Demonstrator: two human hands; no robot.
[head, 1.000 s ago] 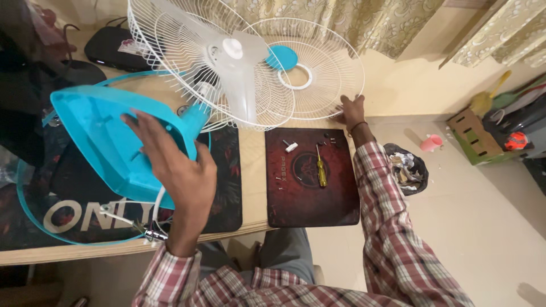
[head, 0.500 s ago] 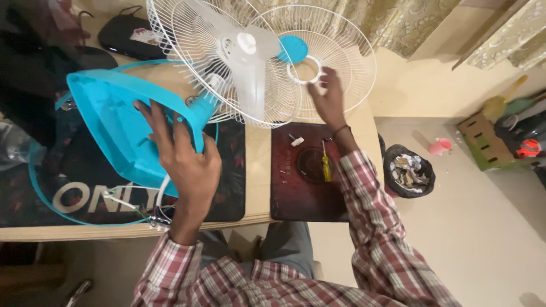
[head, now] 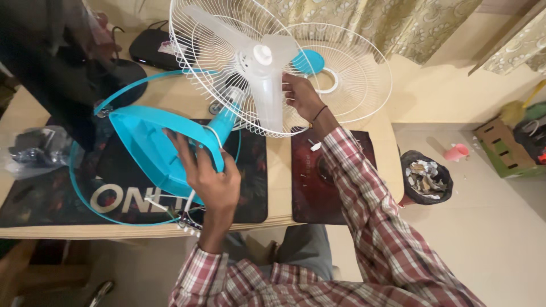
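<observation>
I note my left hand (head: pixel 207 173) clamping the blue fan base (head: pixel 153 150), right hand (head: pixel 301 94) fingers pinching the white blade (head: pixel 267 96) beside the hub; front guard (head: pixel 347 85) lies detached beyond, blade unremoved.

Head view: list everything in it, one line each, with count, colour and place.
fan base: one, turquoise, tipped up over the desk, gripped by the left hand
blades: one set, white, inside the rear guard
rear guard: one, white wire, around the blades
front guard: one, white wire, lying behind the fan on the desk
black mat: one, black with white lettering, desk left
red mat: one, dark red, desk right
desk: one, light wood
bin: one, black, full of scraps, floor right
cup: one, pink, floor beside the bin
curtain: patterned beige, behind
left hand: on the fan base
right hand: at the blades
</observation>
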